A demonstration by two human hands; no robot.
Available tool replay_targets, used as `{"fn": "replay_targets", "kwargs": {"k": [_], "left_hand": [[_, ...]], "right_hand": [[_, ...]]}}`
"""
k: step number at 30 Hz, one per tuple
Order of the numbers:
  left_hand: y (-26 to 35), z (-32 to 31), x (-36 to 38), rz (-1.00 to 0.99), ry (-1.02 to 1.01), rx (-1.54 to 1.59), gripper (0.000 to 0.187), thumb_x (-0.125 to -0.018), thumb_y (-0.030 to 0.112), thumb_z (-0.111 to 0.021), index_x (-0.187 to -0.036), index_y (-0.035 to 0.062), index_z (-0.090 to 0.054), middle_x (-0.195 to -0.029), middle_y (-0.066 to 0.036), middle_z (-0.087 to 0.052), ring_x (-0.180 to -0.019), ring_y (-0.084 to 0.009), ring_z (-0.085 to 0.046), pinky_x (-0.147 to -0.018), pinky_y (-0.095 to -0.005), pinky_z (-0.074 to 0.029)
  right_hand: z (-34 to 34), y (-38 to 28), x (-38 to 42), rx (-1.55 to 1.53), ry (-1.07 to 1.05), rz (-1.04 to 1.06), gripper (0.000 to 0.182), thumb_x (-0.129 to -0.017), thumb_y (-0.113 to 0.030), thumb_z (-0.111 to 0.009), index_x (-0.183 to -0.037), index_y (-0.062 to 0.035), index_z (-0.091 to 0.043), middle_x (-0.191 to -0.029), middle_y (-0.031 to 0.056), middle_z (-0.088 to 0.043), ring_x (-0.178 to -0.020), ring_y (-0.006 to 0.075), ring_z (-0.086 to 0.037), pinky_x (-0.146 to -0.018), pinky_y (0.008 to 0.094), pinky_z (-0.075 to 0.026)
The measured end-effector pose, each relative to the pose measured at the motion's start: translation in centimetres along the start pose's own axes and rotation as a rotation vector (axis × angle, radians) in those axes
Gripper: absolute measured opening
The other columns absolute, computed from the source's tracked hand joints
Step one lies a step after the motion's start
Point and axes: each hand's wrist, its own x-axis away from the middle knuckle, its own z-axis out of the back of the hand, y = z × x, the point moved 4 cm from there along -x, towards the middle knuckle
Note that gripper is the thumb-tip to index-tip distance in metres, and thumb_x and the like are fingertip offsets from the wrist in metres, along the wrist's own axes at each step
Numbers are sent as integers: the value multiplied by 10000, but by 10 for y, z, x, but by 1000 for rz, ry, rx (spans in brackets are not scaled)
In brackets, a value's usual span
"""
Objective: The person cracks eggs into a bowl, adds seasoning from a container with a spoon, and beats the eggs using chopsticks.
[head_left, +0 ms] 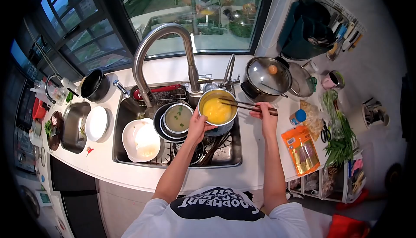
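Note:
My left hand (199,128) grips the rim of a metal bowl (234,117) above the sink. Inside the bowl lies yellow beaten egg (216,110). Dark chopsticks (249,105) are held in my right hand (264,111), their tips reaching into the egg. Below and left of the bowl, the sink (117,151) holds a white pan-shaped dish (130,139) and a stack of bowls, the top bowl (177,118) with cloudy liquid and green bits in it. More dishes under my left forearm are partly hidden.
A tall faucet (141,60) arches over the sink. Right of it stand a lidded pot (268,77), a glass lid (301,80), a blue-lidded jar (297,116), an orange packet (300,149), scissors (325,132) and green onions (340,138). At left are a white bowl (96,124) and a black pot (95,85).

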Motion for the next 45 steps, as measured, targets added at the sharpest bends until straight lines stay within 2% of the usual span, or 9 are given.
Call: {"fn": "replay_targets", "kwargs": {"k": [3, 6, 25, 28, 32, 36, 39, 43, 45], "left_hand": [[0, 0, 0, 1, 11, -16, 611, -808, -51, -356, -1387, 100, -234, -1086, -143, -557, -771, -214, -657, -582, -301, -594], [0, 0, 1, -3, 9, -8, 606, -813, -48, -358, -1387, 103, -235, -1081, -141, -560, -761, -213, -658, -577, -301, -592], [1, -1, 0, -7, 6, -6, 594, -817, -45, -359, -1382, 96, -240, -1085, -140, -559, -769, -212, -658, -580, -297, -592], [2, -1, 1, 2, 7, -9, 598, -816, -46, -355, -1384, 97, -236, -1094, -143, -552, -773, -214, -658, -584, -304, -594], [-1, 2, -2, 0, 1, -2, 605, -813, -50, -353, -1387, 100, -232, -1113, -148, -542, -777, -218, -657, -588, -310, -596], [1, 0, 0, 4, 11, 3, 610, -813, -53, -355, -1389, 103, -230, -1119, -149, -540, -784, -217, -655, -591, -307, -596], [1, 0, -1, 0, 8, -22, 610, -814, -55, -351, -1390, 104, -228, -1122, -147, -541, -786, -213, -654, -589, -297, -595], [2, -2, 2, -15, 11, -15, 611, -817, -56, -346, -1393, 108, -224, -1128, -145, -542, -786, -213, -656, -584, -284, -593], [2, -3, 1, -11, 21, -13, 612, -818, -58, -343, -1395, 109, -223, -1132, -145, -541, -786, -215, -657, -581, -279, -592]], "right_hand": [[-5, -2, 5, 94, -194, -111, 243, -904, -191, -486, -887, 35, -571, -758, 138, -622, -605, 219, -632, -553, 304, -537], [2, -4, 0, -6, 61, 5, 242, -904, -188, -485, -886, 37, -572, -737, 137, -620, -601, 221, -632, -548, 303, -537], [-3, -4, 6, 51, -153, -130, 265, -926, -208, -470, -908, 37, -571, -799, 153, -627, -669, 229, -654, -617, 285, -537], [-2, -7, 2, -17, 76, 70, 264, -919, -203, -467, -896, 38, -572, -797, 157, -628, -628, 234, -642, -598, 307, -542], [-4, -1, 6, 70, -135, -115, 255, -918, -196, -465, -901, 37, -566, -760, 152, -626, -591, 225, -638, -565, 292, -538], [-1, -3, 4, 21, 104, 82, 248, -902, -201, -486, -878, 30, -571, -763, 151, -626, -587, 218, -636, -549, 296, -537], [-1, -1, 6, 78, -159, -96, 241, -909, -210, -487, -906, 17, -571, -774, 143, -628, -608, 204, -638, -569, 286, -536], [3, -13, 0, 1, 89, 51, 246, -909, -211, -488, -902, 22, -567, -769, 142, -623, -618, 213, -639, -576, 288, -534], [-1, -10, 2, 78, -89, -61, 252, -914, -215, -482, -911, 23, -565, -776, 142, -624, -626, 213, -641, -582, 287, -533]]}}
